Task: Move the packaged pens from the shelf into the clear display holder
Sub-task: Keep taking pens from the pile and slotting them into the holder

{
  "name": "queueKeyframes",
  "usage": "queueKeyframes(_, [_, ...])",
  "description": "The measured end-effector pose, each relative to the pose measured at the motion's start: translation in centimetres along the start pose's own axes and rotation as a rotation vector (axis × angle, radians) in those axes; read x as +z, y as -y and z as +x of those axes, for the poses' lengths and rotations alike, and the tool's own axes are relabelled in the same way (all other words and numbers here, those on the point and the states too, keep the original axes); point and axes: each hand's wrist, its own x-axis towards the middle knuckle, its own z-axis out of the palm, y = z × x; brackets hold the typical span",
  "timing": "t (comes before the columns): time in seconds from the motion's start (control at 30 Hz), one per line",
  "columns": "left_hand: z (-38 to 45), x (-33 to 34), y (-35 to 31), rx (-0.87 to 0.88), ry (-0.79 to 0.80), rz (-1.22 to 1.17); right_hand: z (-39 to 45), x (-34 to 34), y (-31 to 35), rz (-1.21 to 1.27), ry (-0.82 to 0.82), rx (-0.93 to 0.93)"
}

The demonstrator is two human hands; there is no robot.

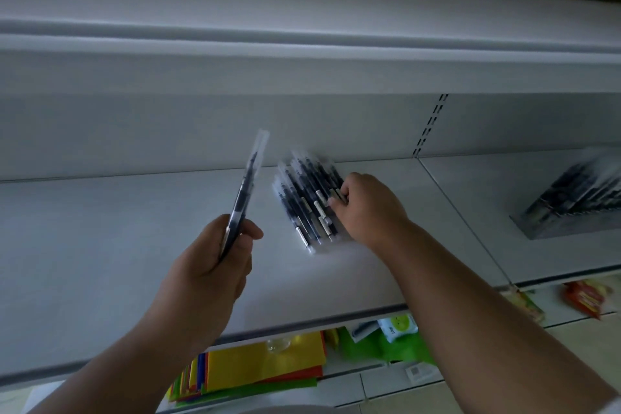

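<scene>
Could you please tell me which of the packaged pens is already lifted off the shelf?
The single packaged pen in the left hand, held tilted upward. The others lie in a pile on the shelf.

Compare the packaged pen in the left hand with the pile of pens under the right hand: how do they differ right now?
The single packaged pen is lifted off the shelf, standing nearly upright; the pile of packaged pens lies flat on it. The left hand grips the single pen near its lower end; the right hand pinches at the pile's right edge. One pen against many. Both are dark pens in clear sleeves.
</scene>
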Motion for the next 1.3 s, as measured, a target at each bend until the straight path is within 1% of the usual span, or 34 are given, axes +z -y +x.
queueKeyframes(0.1, [-0.2, -0.2, -0.1, -0.049, 0.02, -0.061, 0.2, -0.6, 0.7, -0.088, 0.048, 0.017])
queueKeyframes(0.2, [-0.1, -0.2, -0.1, -0.064, 0.051, -0.056, 0.0, -0.8, 1.0, -0.104, 0.039, 0.038])
queueKeyframes(0.4, [0.1, 0.3, 0.0, -0.109, 0.107, -0.049, -1.4, -0.2, -0.1, -0.053, -0.076, 0.065])
queueKeyframes(0.5, [0.3, 0.7, 0.0, -0.135, 0.103, -0.062, -2.6, -0.8, -0.8, 0.015, -0.197, 0.062])
queueKeyframes(0.57, [0.2, 1.4, -0.2, -0.159, 0.096, -0.088, -3.5, -1.1, -1.4, 0.185, -0.264, 0.073])
queueKeyframes(0.6, [0.2, 1.9, -0.3, -0.17, 0.098, -0.106, -3.9, -1.3, -1.8, 0.341, -0.283, 0.106])
queueKeyframes(0.73, [-0.1, 4.1, -0.9, -0.195, 0.103, -0.169, -6.2, -3.2, -2.6, 1.107, -0.297, 0.3])
queueKeyframes(0.77, [-0.2, 4.9, -1.0, -0.197, 0.109, -0.178, -7.0, -4.0, -3.0, 1.227, -0.293, 0.33])
queueKeyframes(0.8, [-0.4, 5.6, -1.0, -0.201, 0.114, -0.193, -7.8, -4.8, -3.5, 1.285, -0.289, 0.342])
queueKeyframes(0.9, [-0.9, 8.6, -1.1, -0.225, 0.148, -0.226, -10.4, -6.8, -6.0, 1.292, -0.276, 0.331])
queueKeyframes(1.0, [-1.9, 12.8, -1.1, -0.217, 0.23, -0.196, -13.5, -8.7, -9.8, 1.298, -0.306, 0.354])
queueKeyframes(1.07, [-2.9, 16.3, -1.1, -0.196, 0.28, -0.166, -15.9, -10.2, -12.8, 1.321, -0.348, 0.364])
queueKeyframes(1.13, [-4.4, 20.5, -1.4, -0.187, 0.305, -0.148, -18.7, -12.0, -16.4, 1.293, -0.406, 0.382])
queueKeyframes(1.23, [-6.7, 27.0, -2.0, -0.219, 0.327, -0.152, -22.7, -14.5, -22.1, 1.233, -0.508, 0.385])
queueKeyframes(1.3, [-8.4, 31.6, -2.5, -0.241, 0.379, -0.165, -25.4, -16.6, -26.2, 1.171, -0.569, 0.39])
